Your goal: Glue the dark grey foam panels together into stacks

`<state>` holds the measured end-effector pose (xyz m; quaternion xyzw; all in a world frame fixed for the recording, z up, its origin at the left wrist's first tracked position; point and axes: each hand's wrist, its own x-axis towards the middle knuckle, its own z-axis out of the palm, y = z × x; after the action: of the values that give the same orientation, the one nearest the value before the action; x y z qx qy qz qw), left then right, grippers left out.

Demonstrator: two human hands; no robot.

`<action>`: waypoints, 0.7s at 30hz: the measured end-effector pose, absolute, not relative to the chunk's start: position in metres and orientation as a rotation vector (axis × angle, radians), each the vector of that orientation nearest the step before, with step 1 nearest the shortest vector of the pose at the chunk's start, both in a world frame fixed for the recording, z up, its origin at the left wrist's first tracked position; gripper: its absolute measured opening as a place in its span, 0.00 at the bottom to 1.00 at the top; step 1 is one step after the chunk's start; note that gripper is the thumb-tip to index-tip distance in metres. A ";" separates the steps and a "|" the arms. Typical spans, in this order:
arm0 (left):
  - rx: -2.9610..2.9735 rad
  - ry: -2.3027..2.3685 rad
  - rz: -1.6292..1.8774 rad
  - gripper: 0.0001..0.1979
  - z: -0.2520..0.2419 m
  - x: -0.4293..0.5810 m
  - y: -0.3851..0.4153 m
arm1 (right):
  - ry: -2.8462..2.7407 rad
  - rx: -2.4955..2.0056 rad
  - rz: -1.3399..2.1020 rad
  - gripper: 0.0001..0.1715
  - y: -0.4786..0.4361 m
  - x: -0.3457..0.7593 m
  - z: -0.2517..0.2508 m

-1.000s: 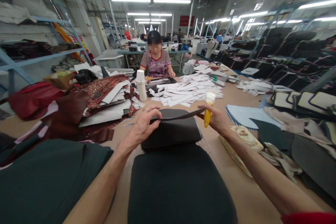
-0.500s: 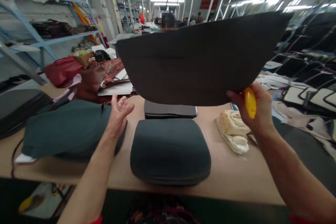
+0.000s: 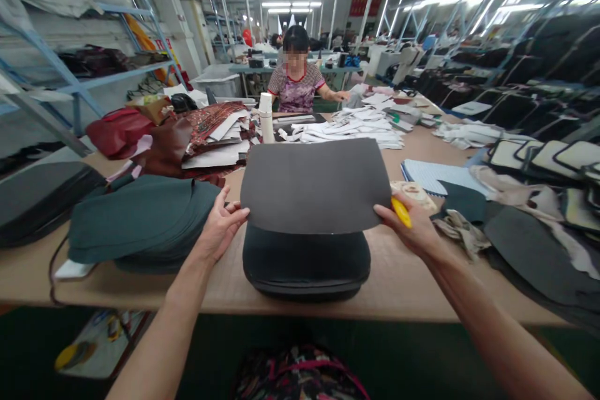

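Observation:
A dark grey sheet [image 3: 314, 184] with rounded lower corners is held up between both hands, tilted toward me. My left hand [image 3: 222, 222] grips its lower left corner between thumb and fingers. At the opposite corner, my right hand [image 3: 410, 222] pinches the sheet, and a yellow tool handle [image 3: 402, 212] also sticks out from that hand; the tool's working end is hidden. Below the sheet lies a stack of dark green-black pieces [image 3: 307, 265] with rounded corners, its back part covered by the sheet.
Dark green pieces [image 3: 135, 219] are stacked on the left of the table [image 3: 403, 287], beside red and brown material [image 3: 164, 140]. White strips [image 3: 347, 128] and a white bottle [image 3: 266, 119] are farther back. Grey pieces [image 3: 539, 244] lie right. A co-worker [image 3: 300, 84] sits across.
The sheet has come down and toward the middle, over the stack. My left hand, open and apart from it before, now grips its left corner. The view has shifted, revealing the co-worker.

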<state>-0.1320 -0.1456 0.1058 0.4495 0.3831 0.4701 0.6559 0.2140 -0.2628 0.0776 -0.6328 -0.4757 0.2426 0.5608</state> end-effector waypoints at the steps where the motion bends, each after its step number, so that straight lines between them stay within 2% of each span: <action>1: 1.023 0.882 1.048 0.49 0.102 -0.134 -0.148 | -1.088 -1.532 0.568 0.32 -0.267 0.210 0.073; 4: 1.057 0.936 0.996 0.52 0.089 -0.139 -0.154 | -1.033 -1.684 0.484 0.39 -0.275 0.201 0.056; 8: 1.161 1.097 0.940 0.54 0.068 -0.148 -0.163 | -1.139 -1.793 0.407 0.40 -0.283 0.196 0.034; 13: 1.206 1.213 0.910 0.54 0.048 -0.157 -0.171 | -1.218 -1.832 0.284 0.39 -0.291 0.193 0.016; 21: 1.232 1.318 0.886 0.57 0.033 -0.157 -0.183 | -1.235 -1.865 0.317 0.37 -0.296 0.191 -0.006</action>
<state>-0.1572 -0.1830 0.0326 0.5175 0.5535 0.3721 0.5360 0.1914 -0.2961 -0.0060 -0.7463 -0.4944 0.1271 0.4271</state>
